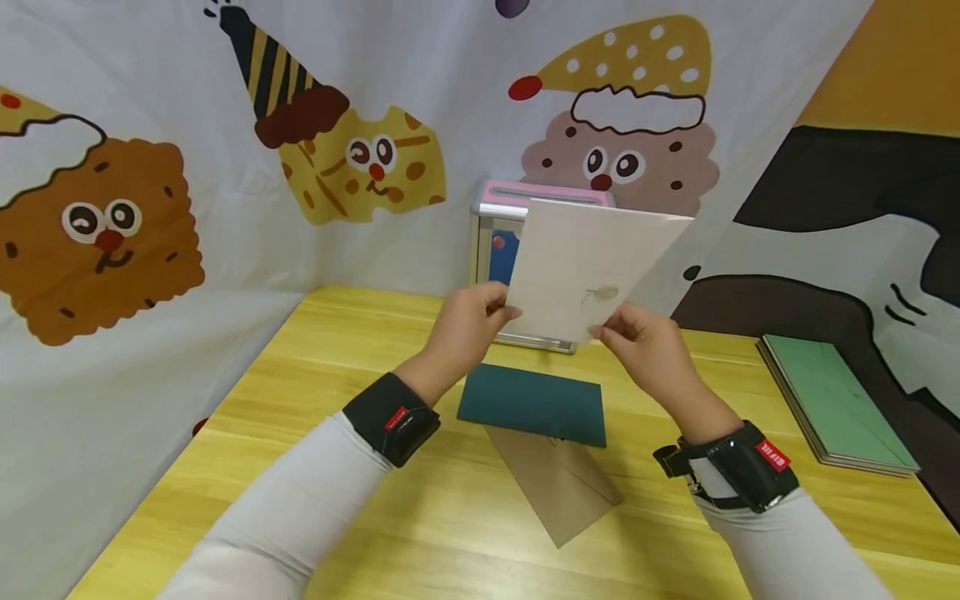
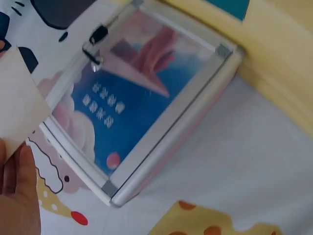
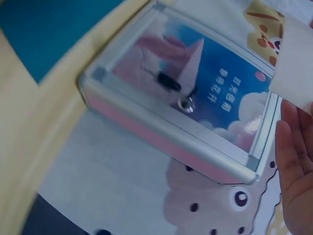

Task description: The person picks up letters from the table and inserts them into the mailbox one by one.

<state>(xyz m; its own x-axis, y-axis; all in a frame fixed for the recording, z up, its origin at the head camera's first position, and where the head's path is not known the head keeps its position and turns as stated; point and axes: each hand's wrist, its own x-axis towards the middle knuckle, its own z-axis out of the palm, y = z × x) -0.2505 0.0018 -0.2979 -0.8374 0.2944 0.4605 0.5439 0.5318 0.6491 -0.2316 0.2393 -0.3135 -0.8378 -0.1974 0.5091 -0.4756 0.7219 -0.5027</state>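
A white card [image 1: 558, 262] is held up between the left hand [image 1: 468, 323] and right hand [image 1: 651, 343], each pinching an edge. Beyond the hands stands a metal-framed box [image 1: 504, 258]; below them, teal paper [image 1: 532, 404] overlaps a brown envelope [image 1: 555, 487] on the counter [image 1: 300, 358].

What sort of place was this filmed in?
Perhaps a staged indoor corner, though little else shows: cartoon-printed cloth hangs behind a wood-grained table, and a box stands on it.

Card [image 1: 573, 258] before box [image 2: 134, 100]
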